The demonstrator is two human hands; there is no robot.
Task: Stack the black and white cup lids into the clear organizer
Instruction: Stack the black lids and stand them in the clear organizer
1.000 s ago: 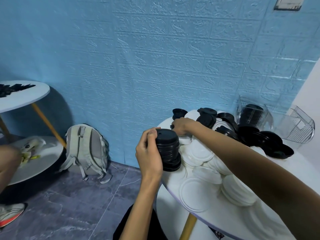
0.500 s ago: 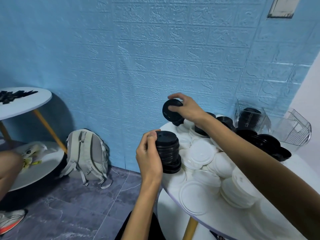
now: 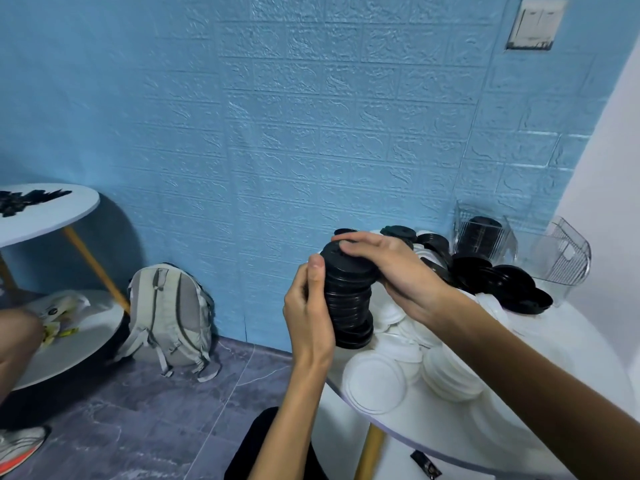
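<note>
Head view, and nearest us loose white lids (image 3: 375, 382) lie spread over the round white counter (image 3: 568, 344). Just beyond them, the left hand (image 3: 311, 306) is wrapped around the side of a tall stack of black lids (image 3: 348, 296), thumb up against its upper edge, while the right hand (image 3: 391, 268) lies over the top with fingers curled on the uppermost lid. Behind, more black lids (image 3: 502, 282) sit heaped on the counter. Farthest back, against the blue wall (image 3: 311, 116), stands the clear organizer (image 3: 485, 233) with black lids already inside, an empty clear bin (image 3: 562, 258) beside it.
</note>
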